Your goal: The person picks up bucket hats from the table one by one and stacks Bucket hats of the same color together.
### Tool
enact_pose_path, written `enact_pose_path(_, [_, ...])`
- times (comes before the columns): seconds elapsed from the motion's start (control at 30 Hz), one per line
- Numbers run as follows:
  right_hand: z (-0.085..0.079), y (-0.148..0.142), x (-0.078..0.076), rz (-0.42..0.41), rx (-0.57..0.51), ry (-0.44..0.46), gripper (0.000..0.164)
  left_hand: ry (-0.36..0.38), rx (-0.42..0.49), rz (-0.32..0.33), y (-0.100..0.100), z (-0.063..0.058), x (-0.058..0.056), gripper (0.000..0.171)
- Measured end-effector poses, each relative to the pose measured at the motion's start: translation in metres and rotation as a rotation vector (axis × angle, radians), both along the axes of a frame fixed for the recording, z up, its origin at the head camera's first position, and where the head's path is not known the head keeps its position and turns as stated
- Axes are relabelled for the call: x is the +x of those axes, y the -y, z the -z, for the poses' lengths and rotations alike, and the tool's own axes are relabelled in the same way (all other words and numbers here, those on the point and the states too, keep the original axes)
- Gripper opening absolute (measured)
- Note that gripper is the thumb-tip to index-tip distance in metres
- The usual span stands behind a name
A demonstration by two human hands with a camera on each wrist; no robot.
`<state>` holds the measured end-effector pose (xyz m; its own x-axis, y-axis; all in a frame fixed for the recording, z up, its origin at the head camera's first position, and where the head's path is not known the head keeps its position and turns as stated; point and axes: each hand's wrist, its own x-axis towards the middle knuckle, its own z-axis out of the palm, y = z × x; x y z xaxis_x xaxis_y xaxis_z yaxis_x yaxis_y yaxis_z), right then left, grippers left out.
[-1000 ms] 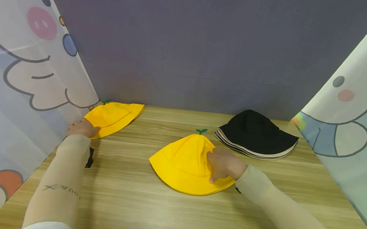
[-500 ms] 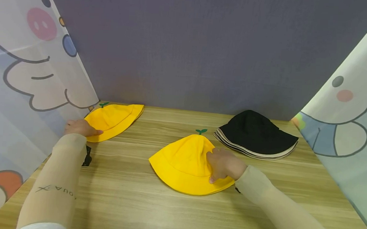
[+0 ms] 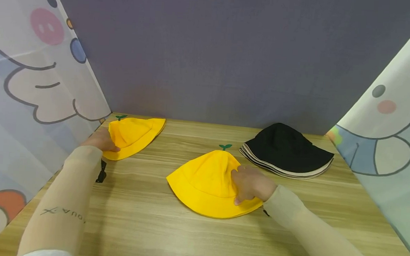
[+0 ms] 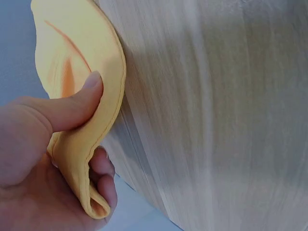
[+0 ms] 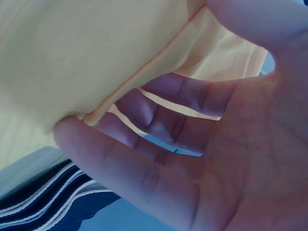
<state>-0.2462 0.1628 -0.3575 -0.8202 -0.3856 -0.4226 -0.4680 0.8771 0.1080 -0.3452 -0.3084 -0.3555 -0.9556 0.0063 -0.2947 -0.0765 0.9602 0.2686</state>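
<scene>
In the head view, a yellow bucket hat (image 3: 138, 134) with a green sprout on top lies at the back left. My left hand (image 3: 101, 139) grips its left end. The left wrist view shows my thumb (image 4: 79, 106) pressed on top of the brim, with fingers curled beneath the folded edge. A second yellow bucket hat (image 3: 209, 182), also topped by a sprout, sits mid-table. Its right side is held by my right hand (image 3: 252, 182), thumb near the brim and fingers on the crown. Close up, the curled fingers (image 5: 120, 163) meet the yellow cloth; some fingertips are hidden.
A stack of black bucket hats (image 3: 287, 149) with pale edges stands at the back right of the wooden table (image 3: 144, 225). A grey panel (image 3: 208, 58) closes off the back. Cartoon-printed panels flank both sides. A black clip (image 3: 101, 173) shows by the left wrist.
My left hand and the back-left yellow hat have shifted slightly to the right and a little nearer. The right hand and the middle hat have stayed where they were.
</scene>
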Motion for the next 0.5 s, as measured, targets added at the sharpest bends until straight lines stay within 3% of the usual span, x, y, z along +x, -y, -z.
enact_pose_path(0.1, [0.000,0.000,0.000,-0.007,-0.010,-0.001,0.073,0.009,0.002,0.039,0.000,0.000,0.000,0.053])
enact_pose_path(0.5, [0.001,-0.001,-0.001,-0.020,-0.002,-0.003,0.075,0.015,-0.044,0.055,-0.029,0.001,-0.001,0.079])
